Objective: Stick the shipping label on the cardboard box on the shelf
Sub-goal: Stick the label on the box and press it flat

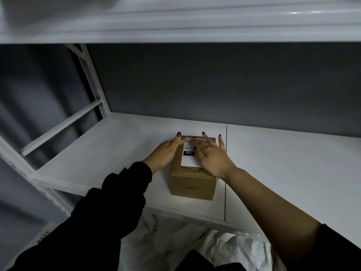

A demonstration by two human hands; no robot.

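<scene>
Atop the cardboard box (192, 182), shipping label (188, 159) under left hand (168, 151) and right hand (213, 159)

Shelf (101, 151), white, two boards joined at a seam (225, 192) just right of the right hand (212, 156). Upper shelf (175, 22) overhead. Grey wall (214, 85) behind. Braced post (91, 79) left of the left hand (166, 151). Dim light.

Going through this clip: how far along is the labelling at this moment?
Done: the shipping label lies on top of the cardboard box on the shelf. In hand: the right hand presses it with straight, spread fingers while the left hand steadies the box's left side. Left: probably smoothing the near end, which no hand covers, and lifting both hands away; whether it is fully stuck cannot be told.
</scene>
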